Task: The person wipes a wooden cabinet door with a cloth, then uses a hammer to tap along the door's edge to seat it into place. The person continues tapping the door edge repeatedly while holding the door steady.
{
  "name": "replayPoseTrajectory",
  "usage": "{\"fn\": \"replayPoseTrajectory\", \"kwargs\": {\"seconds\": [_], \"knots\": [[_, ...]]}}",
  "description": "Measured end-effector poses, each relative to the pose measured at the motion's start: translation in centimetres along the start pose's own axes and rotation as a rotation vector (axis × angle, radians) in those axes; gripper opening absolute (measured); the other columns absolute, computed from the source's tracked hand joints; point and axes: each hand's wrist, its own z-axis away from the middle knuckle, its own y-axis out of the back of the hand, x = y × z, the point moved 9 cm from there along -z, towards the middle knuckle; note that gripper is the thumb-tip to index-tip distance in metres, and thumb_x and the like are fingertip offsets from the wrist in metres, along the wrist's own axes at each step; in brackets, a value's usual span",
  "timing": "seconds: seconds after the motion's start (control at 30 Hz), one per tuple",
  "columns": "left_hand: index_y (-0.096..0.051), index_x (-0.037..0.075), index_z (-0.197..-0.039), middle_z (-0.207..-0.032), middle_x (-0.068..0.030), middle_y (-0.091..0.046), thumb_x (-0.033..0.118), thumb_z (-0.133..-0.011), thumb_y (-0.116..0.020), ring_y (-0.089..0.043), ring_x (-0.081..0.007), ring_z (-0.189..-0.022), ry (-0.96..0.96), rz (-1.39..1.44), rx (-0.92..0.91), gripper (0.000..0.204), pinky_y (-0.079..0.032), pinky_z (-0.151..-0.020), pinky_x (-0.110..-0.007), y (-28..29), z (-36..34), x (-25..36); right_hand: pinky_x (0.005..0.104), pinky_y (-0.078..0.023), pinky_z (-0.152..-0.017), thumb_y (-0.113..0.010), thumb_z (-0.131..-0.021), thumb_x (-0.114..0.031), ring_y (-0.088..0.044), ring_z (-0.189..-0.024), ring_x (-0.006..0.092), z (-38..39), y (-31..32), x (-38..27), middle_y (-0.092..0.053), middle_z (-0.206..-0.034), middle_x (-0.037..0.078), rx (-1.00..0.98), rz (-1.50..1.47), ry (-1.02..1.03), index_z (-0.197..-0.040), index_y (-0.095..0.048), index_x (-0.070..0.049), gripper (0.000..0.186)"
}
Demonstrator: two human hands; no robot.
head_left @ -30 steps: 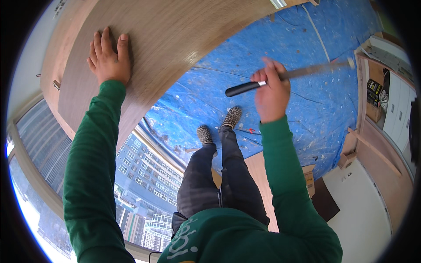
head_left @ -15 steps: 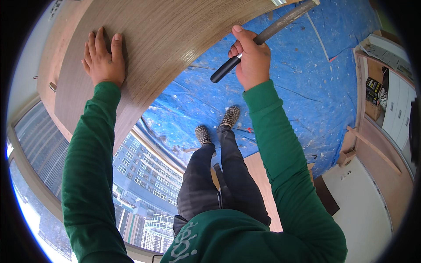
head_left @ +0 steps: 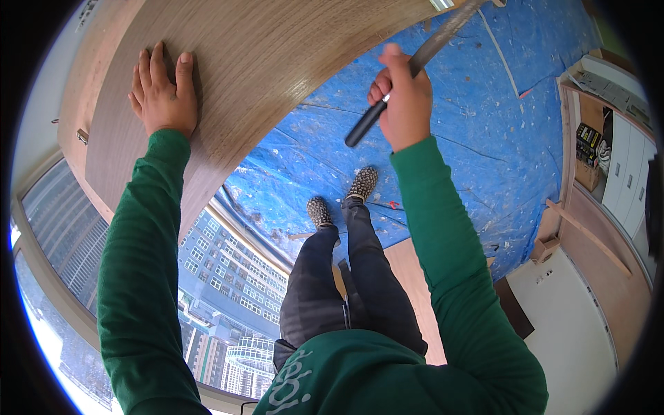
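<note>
Right grip (head_left: 407, 104) holds long, probably metal tool (head_left: 441, 41)

Legible marking: white lettering (head_left: 293, 382) on the front of the green shirt (head_left: 387, 366), toward its left edge, partly lost in folds. Black packages (head_left: 588, 142) in the open compartment of the white cabinet (head_left: 628, 169) bear yellow marks, apparently print, too small to read with certainty.

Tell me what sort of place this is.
Probably a room under renovation: a blue sheet flecked with debris is spread underfoot, the left hand rests on a large wood-grain panel, and the right hand holds a long black-handled tool.
</note>
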Motion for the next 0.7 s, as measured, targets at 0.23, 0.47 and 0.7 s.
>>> {"fn": "replayPoseTrajectory", "kwargs": {"seconds": [0.23,0.47,0.7], "knots": [[-0.043,0.020,-0.155,-0.164,-0.0122,-0.033,0.069,-0.099,-0.041,-0.023,-0.0336,-0.154,-0.002,0.012,0.003,0.074,-0.010,-0.124,-0.058,0.1,0.0,0.0,0.0270,-0.040,-0.047,-0.052,-0.106,-0.048,-0.046,-0.051,0.0095,5.4,5.6,2.9,-0.044,-0.062,-0.001,-0.112,0.396,-0.026,-0.088,-0.055,-0.007,0.045],[-0.043,0.019,-0.155,-0.164,-0.0127,-0.033,0.068,-0.099,-0.040,-0.022,-0.0340,-0.154,-0.009,0.019,0.006,0.075,-0.010,-0.124,-0.058,0.1,0.0,-0.1,0.0301,-0.037,-0.050,-0.052,-0.107,-0.047,-0.047,-0.055,0.0086,5.9,6.9,4.8,-0.048,-0.062,0.000,-0.135,0.741,0.017,-0.082,-0.056,-0.004,0.049],[-0.042,0.019,-0.155,-0.165,-0.0127,-0.032,0.068,-0.099,-0.039,-0.022,-0.0338,-0.155,-0.013,-0.011,-0.001,0.074,-0.010,-0.124,-0.057,0.1,0.1,0.1,0.0264,-0.036,-0.044,-0.048,-0.107,-0.050,-0.043,-0.047,0.0073,0.4,1.0,1.0,-0.045,-0.057,-0.003,-0.106,0.487,0.125,-0.079,-0.054,-0.009,0.050]]}}
